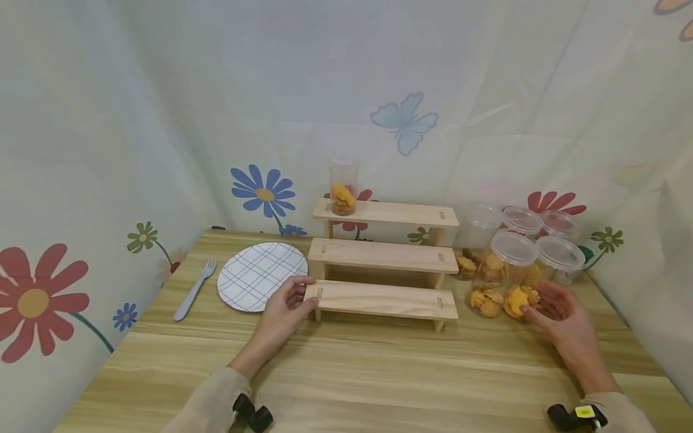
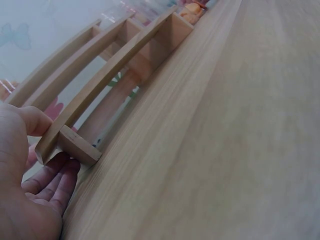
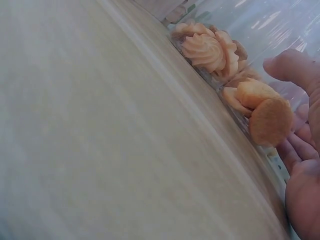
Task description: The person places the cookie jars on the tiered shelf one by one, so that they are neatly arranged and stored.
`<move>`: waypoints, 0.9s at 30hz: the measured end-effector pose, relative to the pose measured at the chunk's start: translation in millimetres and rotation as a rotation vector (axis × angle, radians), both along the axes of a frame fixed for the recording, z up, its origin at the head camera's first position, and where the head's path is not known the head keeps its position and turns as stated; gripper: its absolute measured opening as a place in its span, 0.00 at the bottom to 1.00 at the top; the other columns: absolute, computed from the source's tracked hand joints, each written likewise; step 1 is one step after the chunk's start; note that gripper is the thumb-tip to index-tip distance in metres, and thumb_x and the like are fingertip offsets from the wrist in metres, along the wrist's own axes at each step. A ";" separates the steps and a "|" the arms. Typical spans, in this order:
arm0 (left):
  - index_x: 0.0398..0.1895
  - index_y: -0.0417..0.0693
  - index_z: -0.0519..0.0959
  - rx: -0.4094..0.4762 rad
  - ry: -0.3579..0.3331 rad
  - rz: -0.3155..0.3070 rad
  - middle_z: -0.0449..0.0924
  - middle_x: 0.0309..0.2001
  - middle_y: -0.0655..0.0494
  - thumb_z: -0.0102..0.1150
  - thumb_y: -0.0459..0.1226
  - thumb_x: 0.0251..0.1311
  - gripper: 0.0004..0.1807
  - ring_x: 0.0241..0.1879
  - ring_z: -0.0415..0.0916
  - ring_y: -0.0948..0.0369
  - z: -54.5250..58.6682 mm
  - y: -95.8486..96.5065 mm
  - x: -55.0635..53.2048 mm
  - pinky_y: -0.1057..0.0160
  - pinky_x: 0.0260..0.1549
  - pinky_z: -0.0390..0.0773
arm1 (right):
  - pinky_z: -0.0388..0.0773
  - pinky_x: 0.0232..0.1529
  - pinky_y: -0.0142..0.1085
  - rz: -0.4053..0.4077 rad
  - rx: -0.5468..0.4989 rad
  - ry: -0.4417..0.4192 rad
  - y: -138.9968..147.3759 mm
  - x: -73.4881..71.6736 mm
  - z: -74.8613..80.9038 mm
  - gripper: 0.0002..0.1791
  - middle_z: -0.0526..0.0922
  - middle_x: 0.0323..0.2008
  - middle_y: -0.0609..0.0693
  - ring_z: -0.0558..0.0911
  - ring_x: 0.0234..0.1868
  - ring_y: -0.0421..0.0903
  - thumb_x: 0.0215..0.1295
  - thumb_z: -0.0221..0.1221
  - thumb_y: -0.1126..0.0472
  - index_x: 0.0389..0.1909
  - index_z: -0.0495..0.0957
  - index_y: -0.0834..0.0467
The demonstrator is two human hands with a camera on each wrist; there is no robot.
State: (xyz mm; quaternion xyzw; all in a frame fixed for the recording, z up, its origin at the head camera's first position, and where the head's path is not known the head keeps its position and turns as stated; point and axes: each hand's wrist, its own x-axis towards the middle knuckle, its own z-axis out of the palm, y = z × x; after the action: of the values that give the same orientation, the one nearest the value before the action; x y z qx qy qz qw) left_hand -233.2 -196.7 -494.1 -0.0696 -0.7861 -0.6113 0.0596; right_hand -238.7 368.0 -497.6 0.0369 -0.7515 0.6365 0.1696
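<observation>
The person's left hand (image 1: 287,305) grips the left end of a pale wooden three-tier rack (image 1: 381,300) at its lowest step, with thumb and fingers clamped about the board's edge. On the other side, the right hand (image 1: 563,313) curves low around a clear, round, lidded plastic jar of golden biscuits (image 1: 543,270), thumb on the near side and fingers behind; how firmly they press I cannot tell. That jar stands on the wood-grained surface (image 1: 379,373), right of the rack, at the front of a cluster of similar clear lidded jars (image 1: 511,249) (their outlines overlap, so what each holds is hard to sort out). One more clear cylindrical jar with orange-yellow pieces (image 1: 343,195) stands upright on the rack's top step, near its left end. To the left lie a round white plate with a dark grid pattern (image 1: 260,273) and, beyond it, a pale grey fork (image 1: 195,291).
</observation>
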 end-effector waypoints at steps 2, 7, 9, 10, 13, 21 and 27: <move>0.68 0.49 0.81 0.002 0.000 0.000 0.84 0.55 0.44 0.72 0.37 0.74 0.22 0.57 0.82 0.53 0.1 0.0 0.0 0.64 0.61 0.80 | 0.73 0.57 0.15 -0.011 0.007 0.005 -0.7 0.2 1.6 0.32 0.84 0.58 0.34 0.80 0.60 0.27 0.69 0.74 0.74 0.70 0.76 0.58; 0.68 0.49 0.81 0.007 0.000 -0.001 0.85 0.56 0.44 0.72 0.38 0.74 0.22 0.57 0.82 0.54 -0.4 0.0 -0.8 0.63 0.62 0.81 | 0.73 0.57 0.15 -0.044 0.019 0.007 -1.8 0.8 5.3 0.32 0.85 0.57 0.33 0.81 0.59 0.27 0.68 0.74 0.73 0.70 0.76 0.58; 0.68 0.49 0.81 0.005 -0.001 0.000 0.85 0.56 0.44 0.72 0.37 0.74 0.22 0.57 0.82 0.53 -1.3 -0.4 -1.1 0.62 0.62 0.81 | 0.73 0.57 0.15 -0.049 0.014 0.003 -2.2 1.2 6.7 0.32 0.85 0.56 0.33 0.81 0.58 0.27 0.68 0.75 0.73 0.69 0.76 0.57; 0.68 0.49 0.81 0.004 -0.001 0.000 0.85 0.56 0.44 0.73 0.37 0.73 0.22 0.57 0.82 0.53 -1.8 -0.6 -1.3 0.62 0.62 0.81 | 0.73 0.56 0.15 -0.052 0.011 0.002 -2.4 1.2 7.6 0.31 0.85 0.56 0.33 0.81 0.58 0.27 0.68 0.75 0.73 0.69 0.76 0.57; 0.68 0.49 0.81 0.002 0.005 0.001 0.85 0.56 0.44 0.72 0.38 0.74 0.22 0.57 0.82 0.53 -1.7 -0.7 -0.9 0.62 0.62 0.81 | 0.73 0.56 0.15 -0.064 0.016 0.006 -2.9 1.6 11.1 0.30 0.85 0.56 0.32 0.81 0.57 0.27 0.68 0.74 0.73 0.68 0.77 0.55; 0.68 0.50 0.81 -0.008 0.000 0.006 0.84 0.55 0.45 0.72 0.38 0.74 0.22 0.57 0.82 0.54 -3.6 -0.6 -1.0 0.62 0.61 0.81 | 0.73 0.55 0.15 -0.101 0.056 0.038 0.7 2.5 31.4 0.27 0.86 0.54 0.29 0.82 0.55 0.26 0.69 0.73 0.75 0.65 0.80 0.54; 0.68 0.50 0.81 -0.011 -0.002 0.011 0.84 0.55 0.45 0.72 0.37 0.73 0.22 0.57 0.82 0.54 -3.6 -0.5 -1.7 0.62 0.62 0.80 | 0.73 0.53 0.13 -0.192 0.225 0.033 3.3 5.1 60.4 0.26 0.83 0.54 0.25 0.81 0.54 0.25 0.71 0.74 0.68 0.66 0.79 0.52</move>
State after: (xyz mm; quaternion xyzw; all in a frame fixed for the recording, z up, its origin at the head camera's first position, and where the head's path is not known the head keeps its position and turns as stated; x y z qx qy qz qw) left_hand -234.9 -197.2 -497.7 -0.0647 -0.7899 -0.6067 0.0618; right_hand -233.6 371.3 -437.3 -0.0059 -0.8152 0.5285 0.2369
